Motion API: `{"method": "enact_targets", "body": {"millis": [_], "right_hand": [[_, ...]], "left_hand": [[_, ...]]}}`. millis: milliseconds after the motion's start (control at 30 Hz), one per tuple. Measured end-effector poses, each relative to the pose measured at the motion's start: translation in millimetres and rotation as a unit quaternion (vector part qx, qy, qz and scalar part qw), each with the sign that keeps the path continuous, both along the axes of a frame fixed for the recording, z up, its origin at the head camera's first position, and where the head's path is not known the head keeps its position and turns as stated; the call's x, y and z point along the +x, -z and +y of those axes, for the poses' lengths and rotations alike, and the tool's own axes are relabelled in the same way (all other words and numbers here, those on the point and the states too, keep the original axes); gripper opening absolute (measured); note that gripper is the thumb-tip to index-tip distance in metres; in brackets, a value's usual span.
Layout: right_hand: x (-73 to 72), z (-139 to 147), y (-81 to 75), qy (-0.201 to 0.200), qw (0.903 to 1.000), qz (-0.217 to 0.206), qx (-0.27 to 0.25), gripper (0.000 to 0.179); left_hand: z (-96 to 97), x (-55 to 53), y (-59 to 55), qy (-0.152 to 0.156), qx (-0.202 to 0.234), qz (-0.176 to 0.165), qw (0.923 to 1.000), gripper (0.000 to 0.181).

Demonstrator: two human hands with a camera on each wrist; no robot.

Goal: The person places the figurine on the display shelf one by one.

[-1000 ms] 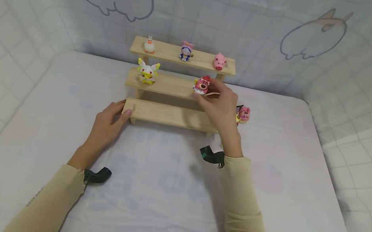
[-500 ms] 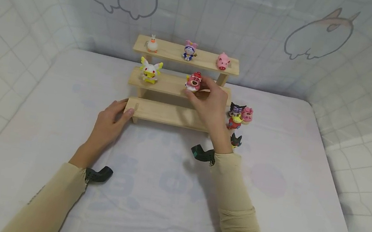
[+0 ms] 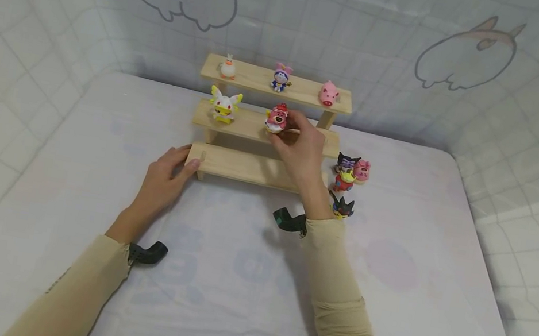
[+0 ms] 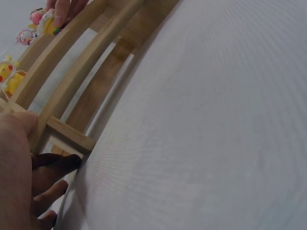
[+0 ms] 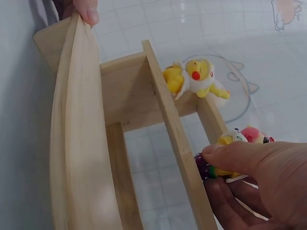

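Observation:
A three-tier wooden display stand (image 3: 249, 166) is on the table. My left hand (image 3: 159, 183) grips the left end of its lowest tier, thumb on top and the other fingers around the end. My right hand (image 3: 305, 153) pinches a pink bear figurine with a red top (image 3: 277, 118) at the middle of the second tier. In the right wrist view the figurine's base (image 5: 204, 166) is against or very near the tier's edge; contact is hard to tell. A white-and-yellow figurine with big ears (image 3: 224, 108) stands at that tier's left end.
A white duck (image 3: 228, 68), a blue-and-purple figurine (image 3: 280, 79) and a pink pig (image 3: 329, 94) stand on the top tier. Right of the stand are a black-eared figurine (image 3: 347, 163), a pink one (image 3: 362, 171), a red-and-yellow one (image 3: 344, 181) and a black cat-like one (image 3: 343, 207).
My right hand has carried the bear figurine leftward along the second tier, from its right part to its middle. The left hand keeps its grip. The head view has shifted slightly.

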State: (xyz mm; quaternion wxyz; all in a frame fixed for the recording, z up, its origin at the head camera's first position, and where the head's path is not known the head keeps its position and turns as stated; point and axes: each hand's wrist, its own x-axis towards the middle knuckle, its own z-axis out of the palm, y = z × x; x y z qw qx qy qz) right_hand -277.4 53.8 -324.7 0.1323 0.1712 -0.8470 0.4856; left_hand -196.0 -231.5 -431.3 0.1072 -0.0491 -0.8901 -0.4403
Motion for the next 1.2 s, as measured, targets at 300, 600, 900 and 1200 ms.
{"method": "enact_targets", "body": {"millis": [300, 600, 900, 1200], "right_hand": [[-3.3, -5.8, 1.9, 0.000, 0.9996, -0.028, -0.004, 0.043], [-1.4, -2.3, 4.4, -0.014, 0.9987, -0.041, -0.026, 0.045], [3.7, 18.4, -1.1, -0.027, 0.9949, -0.065, -0.073, 0.042], [12.3, 40.8, -8.7, -0.012, 0.9977, -0.054, -0.039, 0.039]], "left_hand": [[3.5, -0.4, 3.6, 0.001, 0.003, -0.003, 1.0000, 0.054], [2.9, -1.9, 4.1, 0.003, -0.005, -0.013, 0.9999, 0.057], [0.6, -2.0, 2.4, -0.003, 0.000, -0.002, 1.0000, 0.054], [0.7, -2.4, 1.4, 0.000, 0.002, 0.004, 1.0000, 0.054]]}}
